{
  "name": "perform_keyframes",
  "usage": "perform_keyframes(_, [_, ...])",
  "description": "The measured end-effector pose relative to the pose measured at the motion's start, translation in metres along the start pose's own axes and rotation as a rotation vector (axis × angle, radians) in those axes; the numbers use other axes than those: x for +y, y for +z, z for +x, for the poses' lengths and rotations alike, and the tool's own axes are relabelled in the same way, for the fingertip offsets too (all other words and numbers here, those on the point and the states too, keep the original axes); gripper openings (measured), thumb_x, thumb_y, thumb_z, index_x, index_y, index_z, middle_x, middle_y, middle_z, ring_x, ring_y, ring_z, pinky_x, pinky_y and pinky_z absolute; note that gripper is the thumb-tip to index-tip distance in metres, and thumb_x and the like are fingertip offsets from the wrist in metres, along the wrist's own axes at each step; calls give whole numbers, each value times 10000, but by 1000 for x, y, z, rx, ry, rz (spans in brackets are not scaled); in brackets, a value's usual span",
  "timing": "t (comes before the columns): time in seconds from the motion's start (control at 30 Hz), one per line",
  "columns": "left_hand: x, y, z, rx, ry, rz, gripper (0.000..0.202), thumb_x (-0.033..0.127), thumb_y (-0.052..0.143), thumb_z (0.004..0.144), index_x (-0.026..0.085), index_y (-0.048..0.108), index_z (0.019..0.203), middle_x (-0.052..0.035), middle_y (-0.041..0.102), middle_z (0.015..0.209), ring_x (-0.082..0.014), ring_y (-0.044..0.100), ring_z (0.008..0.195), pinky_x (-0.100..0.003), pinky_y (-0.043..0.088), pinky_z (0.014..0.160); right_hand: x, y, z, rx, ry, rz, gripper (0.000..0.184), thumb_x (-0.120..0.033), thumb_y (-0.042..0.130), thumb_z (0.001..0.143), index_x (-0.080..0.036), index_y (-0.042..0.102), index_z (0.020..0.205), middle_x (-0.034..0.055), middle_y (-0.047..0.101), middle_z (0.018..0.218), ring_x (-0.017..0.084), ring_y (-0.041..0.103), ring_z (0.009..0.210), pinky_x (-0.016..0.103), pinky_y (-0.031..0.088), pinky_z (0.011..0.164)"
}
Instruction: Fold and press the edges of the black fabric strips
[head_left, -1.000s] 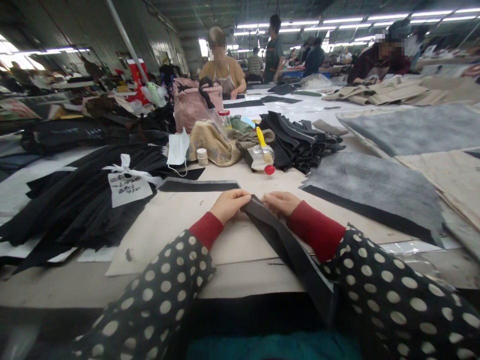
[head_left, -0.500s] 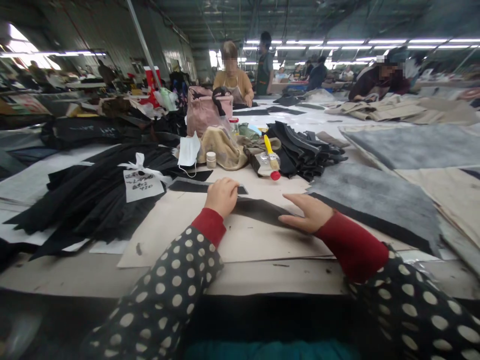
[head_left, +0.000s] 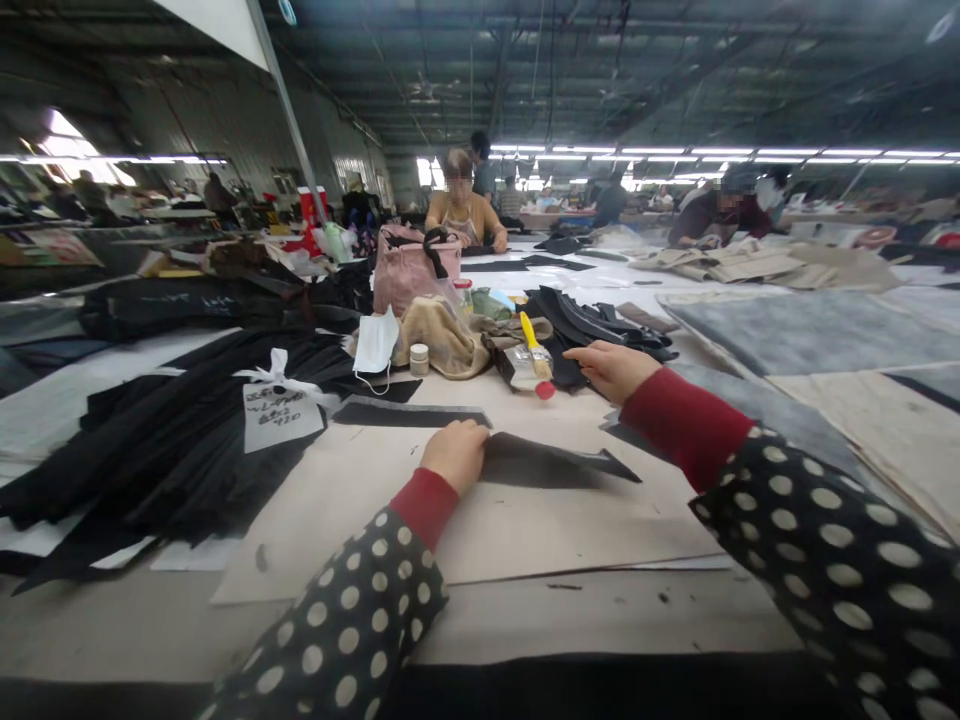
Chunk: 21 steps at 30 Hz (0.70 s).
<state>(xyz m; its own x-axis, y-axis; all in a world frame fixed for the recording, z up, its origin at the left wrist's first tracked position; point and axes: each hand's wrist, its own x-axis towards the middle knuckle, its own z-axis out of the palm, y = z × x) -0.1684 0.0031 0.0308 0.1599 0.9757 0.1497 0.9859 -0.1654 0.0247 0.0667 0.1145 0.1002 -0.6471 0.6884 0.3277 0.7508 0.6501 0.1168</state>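
Observation:
A pointed black strip (head_left: pixel 551 463) lies on the brown cardboard sheet (head_left: pixel 480 520) in the middle of the table. My left hand (head_left: pixel 454 453) rests on the strip's left end with curled fingers pressing it down. My right hand (head_left: pixel 613 367) is stretched out farther back, fingers apart and holding nothing, close to the yellow-handled brush (head_left: pixel 532 346) and the heap of black cut pieces (head_left: pixel 592 320). Another black strip (head_left: pixel 409 414) lies just behind the left hand.
A bundle of black fabric with a handwritten tag (head_left: pixel 281 415) fills the left side. A face mask (head_left: pixel 375 342), small jar (head_left: pixel 419 359), tan cloth (head_left: pixel 442 340) and pink bag (head_left: pixel 412 265) stand behind. Grey felt sheets (head_left: pixel 802 330) lie right. Other people (head_left: pixel 461 205) work at the far end.
The strip went from held up between both hands to lying flat. My right hand left it and reached back toward the brush. The view tilted upward.

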Motion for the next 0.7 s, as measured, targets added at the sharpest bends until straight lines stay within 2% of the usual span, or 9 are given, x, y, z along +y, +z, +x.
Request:
perform_keyframes(0.13, [3,-8,-4,-6,-104,-5,269,275,341,841,197,587,917,-64,615,882,-189,568,827,-286,427,698,6,30,38,-89,-96,-186,500,-75,366,783,-253,422,1247,87,538,985,172,526,816,268,370,677])
perform_keyframes(0.27, [2,-14,-5,-14,-154,5,290,303,329,842,196,597,863,-64,633,849,-211,594,796,-304,440,671,2,49,62,-128,-161,-250,471,-99,339,818,-271,407,1251,93,529,970,181,512,783,274,344,614])
perform_keyframes(0.4, [1,-16,-4,-35,-182,8,278,291,346,829,180,601,820,-75,644,812,-224,605,771,-313,448,655,4,55,72,-119,-226,-247,391,-129,349,824,-246,488,1170,98,525,951,195,496,801,281,338,630])
perform_keyframes(0.57, [1,-15,-5,-24,-197,-11,267,286,351,823,177,595,837,-80,645,820,-226,607,772,-319,450,661,13,61,70,-19,-216,-127,348,-163,353,831,-204,503,1143,95,517,964,175,483,839,268,347,721])
perform_keyframes(0.7, [0,-15,-4,-28,-235,-19,287,297,334,827,188,589,902,-90,649,800,-236,609,759,-336,447,662,12,52,64,2,-206,-90,286,-192,426,784,-179,553,1041,91,524,929,179,493,842,260,361,715])
